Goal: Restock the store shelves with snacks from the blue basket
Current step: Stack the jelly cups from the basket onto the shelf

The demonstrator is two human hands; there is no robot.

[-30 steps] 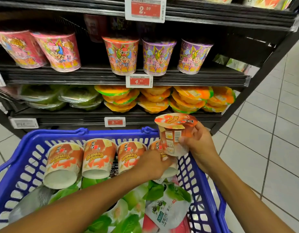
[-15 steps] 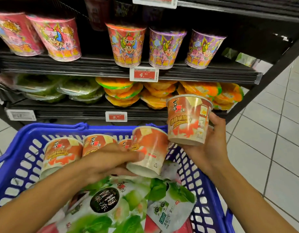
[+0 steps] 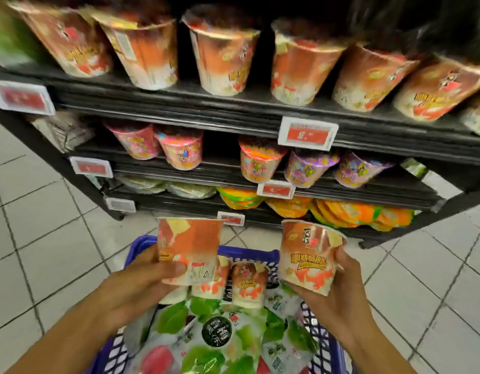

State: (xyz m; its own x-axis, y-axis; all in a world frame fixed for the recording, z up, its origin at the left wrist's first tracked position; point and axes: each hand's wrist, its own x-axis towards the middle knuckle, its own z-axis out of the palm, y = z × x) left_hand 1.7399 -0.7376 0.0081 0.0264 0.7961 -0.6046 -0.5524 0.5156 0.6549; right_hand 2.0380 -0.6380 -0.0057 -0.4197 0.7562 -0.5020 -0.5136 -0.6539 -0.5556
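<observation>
My left hand (image 3: 137, 286) grips an orange snack cup (image 3: 189, 252) upright above the blue basket (image 3: 249, 253). A second orange snack cup (image 3: 309, 256), tilted slightly, is held by my right hand (image 3: 338, 300) to the right of the first. Both cups hover over the basket's far end. More of the same cups (image 3: 248, 283) lie inside the basket on top of green snack bags (image 3: 220, 333). On the top visible shelf (image 3: 179, 103) stands a row of matching orange cups (image 3: 224, 52).
Pink and purple cartoon cups (image 3: 260, 163) fill the shelf below, and flat orange packs (image 3: 349, 213) lie on the lowest shelf. Red price tags (image 3: 307, 133) hang on the shelf edges. White tiled floor (image 3: 50, 238) spreads left and right of the rack.
The view has risen, bringing a higher shelf of orange cups into sight. Both hands have lifted their cups clear of the basket; the left cup now stands upright.
</observation>
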